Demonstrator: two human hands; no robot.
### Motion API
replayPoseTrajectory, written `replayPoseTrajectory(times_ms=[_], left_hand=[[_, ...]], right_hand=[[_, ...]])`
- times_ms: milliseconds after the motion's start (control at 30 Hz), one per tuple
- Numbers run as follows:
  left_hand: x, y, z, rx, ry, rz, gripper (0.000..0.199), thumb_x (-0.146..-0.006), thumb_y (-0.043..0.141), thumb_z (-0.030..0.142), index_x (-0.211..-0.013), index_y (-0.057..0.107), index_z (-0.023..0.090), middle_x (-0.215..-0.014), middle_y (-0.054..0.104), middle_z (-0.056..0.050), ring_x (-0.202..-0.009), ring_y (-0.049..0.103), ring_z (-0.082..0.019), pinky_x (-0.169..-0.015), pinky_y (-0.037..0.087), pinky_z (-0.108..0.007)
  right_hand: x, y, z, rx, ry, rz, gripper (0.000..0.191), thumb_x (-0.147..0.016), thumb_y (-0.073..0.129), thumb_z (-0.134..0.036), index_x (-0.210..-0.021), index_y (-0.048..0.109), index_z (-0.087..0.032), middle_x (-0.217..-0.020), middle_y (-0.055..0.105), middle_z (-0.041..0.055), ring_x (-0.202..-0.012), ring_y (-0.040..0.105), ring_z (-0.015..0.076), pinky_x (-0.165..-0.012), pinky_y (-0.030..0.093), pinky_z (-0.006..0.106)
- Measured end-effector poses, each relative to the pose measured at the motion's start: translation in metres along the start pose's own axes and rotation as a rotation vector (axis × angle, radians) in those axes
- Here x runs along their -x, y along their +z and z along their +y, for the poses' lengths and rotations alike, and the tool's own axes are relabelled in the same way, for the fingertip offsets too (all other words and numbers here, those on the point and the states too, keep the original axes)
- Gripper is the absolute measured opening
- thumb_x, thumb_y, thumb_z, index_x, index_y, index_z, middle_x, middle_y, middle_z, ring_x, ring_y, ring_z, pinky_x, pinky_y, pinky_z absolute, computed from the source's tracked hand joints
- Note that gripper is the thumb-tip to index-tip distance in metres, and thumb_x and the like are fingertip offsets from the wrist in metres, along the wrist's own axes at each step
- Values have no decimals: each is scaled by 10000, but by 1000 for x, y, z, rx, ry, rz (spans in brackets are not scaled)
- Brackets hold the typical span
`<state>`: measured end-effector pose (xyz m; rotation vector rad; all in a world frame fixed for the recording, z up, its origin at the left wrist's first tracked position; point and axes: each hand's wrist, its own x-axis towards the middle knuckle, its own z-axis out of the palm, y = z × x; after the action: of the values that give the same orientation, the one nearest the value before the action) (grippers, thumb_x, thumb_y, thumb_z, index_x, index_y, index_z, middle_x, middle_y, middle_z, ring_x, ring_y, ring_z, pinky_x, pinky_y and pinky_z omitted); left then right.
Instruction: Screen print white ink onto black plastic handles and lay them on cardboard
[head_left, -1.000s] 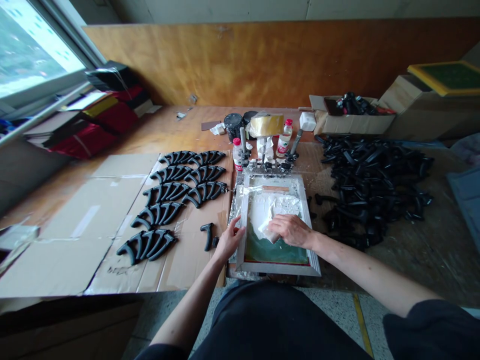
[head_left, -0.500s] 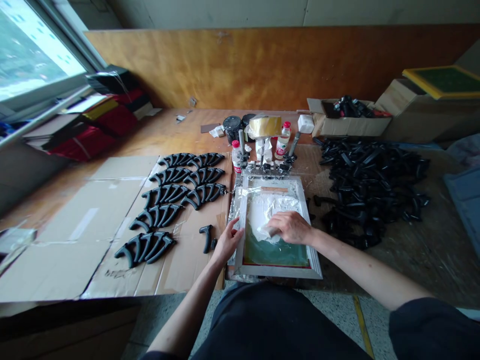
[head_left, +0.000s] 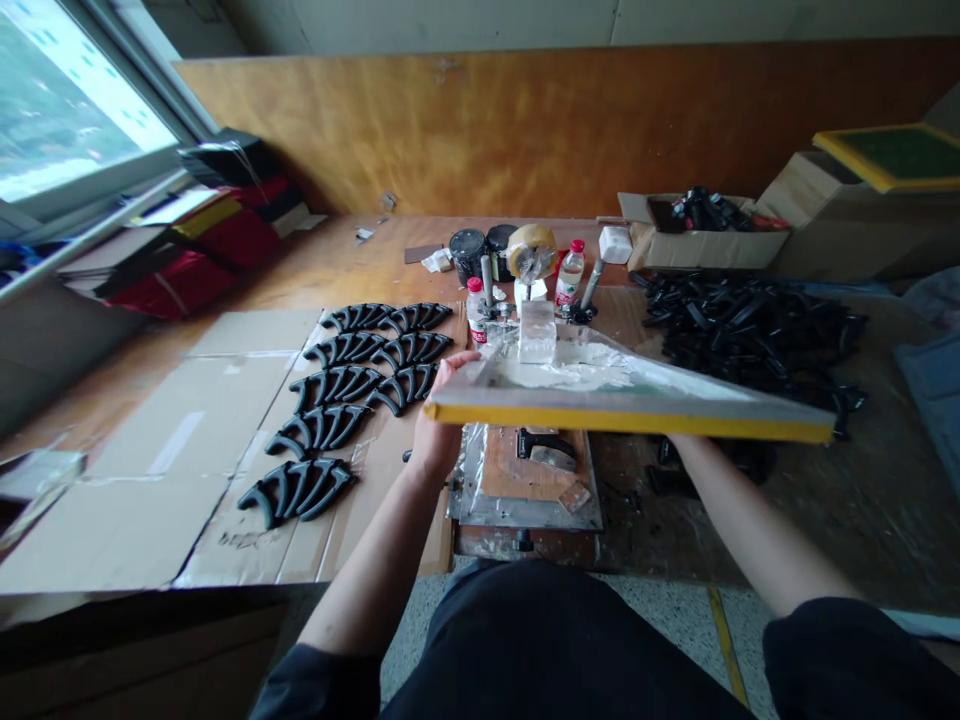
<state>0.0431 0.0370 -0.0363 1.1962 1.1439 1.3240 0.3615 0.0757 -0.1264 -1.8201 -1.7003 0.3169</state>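
Observation:
A screen printing frame point(head_left: 637, 412) is tilted up at its near side, showing a yellow front edge. My left hand point(head_left: 441, 410) grips its left side, with the fingertips on the rim. My right hand is hidden behind the frame; only the wrist and forearm show below it. White ink point(head_left: 592, 365) covers part of the mesh, and a pale block-like squeegee point(head_left: 537, 332) stands in it. Beneath the raised frame, a black curved handle point(head_left: 549, 444) lies on a wooden jig board point(head_left: 502, 475) atop a metal base plate.
Rows of black handles point(head_left: 296, 490) lie on cardboard at the left. A heap of black handles point(head_left: 750, 325) fills the right. Behind the frame stand bottles point(head_left: 570, 275), dark tubs point(head_left: 466, 255), a tape roll point(head_left: 531, 252) and clamp posts point(head_left: 592, 288). An open carton point(head_left: 712, 250) sits at the back right.
The frame has swung up from lying flat, uncovering the jig and black handle. My right hand has left the squeegee, which now stands farther back, and gone behind the frame. My left hand has risen.

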Motion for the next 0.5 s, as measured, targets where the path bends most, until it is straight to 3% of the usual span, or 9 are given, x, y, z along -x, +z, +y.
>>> replayPoseTrajectory(times_ms=[100, 167, 233, 333, 400, 500], left_hand=[[-15, 14, 2, 193, 7, -13, 428, -867, 486, 555, -1109, 557, 209, -969, 655, -60, -827, 627, -156, -643, 489, -245], [-7, 21, -10, 249, -38, 58, 439, -860, 483, 585, -1071, 540, 204, -929, 661, -61, -785, 630, -148, -607, 475, -232], [16, 28, -33, 229, -240, 43, 463, -822, 533, 611, -1020, 546, 192, -912, 675, -71, -722, 630, -148, -555, 457, -225], [62, 37, -75, 176, -715, -191, 517, -763, 602, 636, -984, 585, 169, -961, 695, -120, -775, 657, -195, -568, 483, -257], [83, 39, -97, 258, -802, -190, 507, -772, 582, 647, -940, 595, 169, -932, 690, -104, -833, 655, -200, -638, 512, -279], [88, 30, -109, 308, -729, -20, 462, -760, 613, 615, -891, 580, 174, -853, 664, -55, -822, 641, -183, -679, 525, -295]], right_hand=[[45, 49, -11, 54, -168, -200, 214, -826, 667, -332, -827, 692, -120, -874, 704, 52, -807, 622, 134, -763, 496, 212], [68, 77, -26, 160, -258, -303, 187, -803, 707, -322, -861, 673, -147, -951, 685, 102, -937, 613, 220, -854, 478, 312], [83, 93, -41, 231, -223, -348, 145, -860, 636, -272, -917, 631, -138, -968, 665, 128, -963, 597, 241, -864, 455, 334], [101, 96, -69, 169, -103, -324, 103, -924, 521, -231, -960, 571, -149, -909, 655, 112, -888, 593, 223, -774, 455, 307], [114, 92, -88, 67, -184, -274, 91, -936, 488, -225, -950, 553, -161, -916, 641, 100, -897, 576, 219, -760, 452, 305], [122, 87, -100, -92, -444, -264, 103, -946, 480, -217, -888, 558, -183, -912, 625, 68, -935, 551, 208, -822, 445, 321]])
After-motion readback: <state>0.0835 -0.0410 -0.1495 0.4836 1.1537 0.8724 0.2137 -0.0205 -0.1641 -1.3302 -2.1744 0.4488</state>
